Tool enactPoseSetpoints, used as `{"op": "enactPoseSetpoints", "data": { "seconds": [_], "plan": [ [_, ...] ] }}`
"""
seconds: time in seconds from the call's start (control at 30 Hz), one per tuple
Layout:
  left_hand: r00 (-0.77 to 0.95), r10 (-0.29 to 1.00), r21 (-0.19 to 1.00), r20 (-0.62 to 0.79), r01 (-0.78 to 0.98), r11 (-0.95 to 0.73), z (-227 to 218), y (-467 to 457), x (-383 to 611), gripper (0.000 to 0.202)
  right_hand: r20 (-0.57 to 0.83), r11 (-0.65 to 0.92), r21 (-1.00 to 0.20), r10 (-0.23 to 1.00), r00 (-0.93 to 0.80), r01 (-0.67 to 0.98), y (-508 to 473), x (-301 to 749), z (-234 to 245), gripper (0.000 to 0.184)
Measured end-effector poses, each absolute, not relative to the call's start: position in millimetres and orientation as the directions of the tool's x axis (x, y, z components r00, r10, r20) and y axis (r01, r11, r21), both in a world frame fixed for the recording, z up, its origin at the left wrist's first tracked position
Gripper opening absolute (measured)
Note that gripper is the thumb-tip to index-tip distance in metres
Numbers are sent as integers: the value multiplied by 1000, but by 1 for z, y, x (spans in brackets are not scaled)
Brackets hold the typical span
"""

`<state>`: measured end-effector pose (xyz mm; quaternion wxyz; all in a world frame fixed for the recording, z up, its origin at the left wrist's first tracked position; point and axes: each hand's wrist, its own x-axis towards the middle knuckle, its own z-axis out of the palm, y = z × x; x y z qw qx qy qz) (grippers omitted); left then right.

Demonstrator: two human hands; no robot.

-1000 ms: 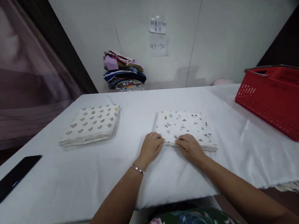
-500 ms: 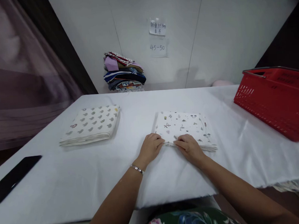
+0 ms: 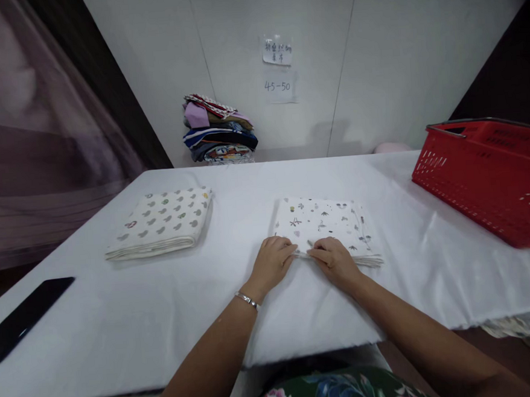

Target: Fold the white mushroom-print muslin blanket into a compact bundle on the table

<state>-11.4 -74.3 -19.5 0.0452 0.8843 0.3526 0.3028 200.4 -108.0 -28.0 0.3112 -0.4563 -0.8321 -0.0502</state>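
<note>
A folded white cloth (image 3: 327,218) with small printed motifs lies flat on the white-covered table in front of me. My left hand (image 3: 275,259) pinches its near edge toward the left corner, with a silver bracelet on the wrist. Close beside it, my right hand (image 3: 335,261) has the same edge between thumb and fingers. The fingertips of both hands are a short gap apart. Layered edges of the cloth show to the right of my right hand. My palms hide part of the near side.
Another folded white cloth (image 3: 167,220) with grey prints lies on the left. A black phone (image 3: 26,318) is near the left edge. The red basket (image 3: 491,182) stands at the right. Stacked folded fabrics (image 3: 219,129) sit at the back by the wall, below paper signs (image 3: 278,70).
My left hand has slid slightly right along the near edge, closer to my right hand. The right hand and the cloth stay nearly in place. The view has shifted a little.
</note>
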Motion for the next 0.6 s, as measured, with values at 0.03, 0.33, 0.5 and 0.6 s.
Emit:
{"op": "enactPoseSetpoints", "data": {
  "seconds": [0.03, 0.33, 0.5, 0.6],
  "plan": [
    [574, 648, 288, 501, 595, -750, -20, -74, -10, 20, 562, 577, -200, 730, -389, 792, -108, 200, -28, 18],
    [579, 645, 284, 499, 594, -753, -25, -71, -8, 18, 551, 582, -225, 737, -391, 781, -119, 220, -24, 22],
    [580, 632, 281, 515, 582, -763, -26, -69, -9, 18, 585, 506, -224, 754, -300, 833, -138, 260, -27, 21],
    [581, 630, 285, 515, 577, -765, -25, -69, -9, 17, 594, 463, -236, 764, -250, 854, -148, 277, -29, 21]
  ]
}}
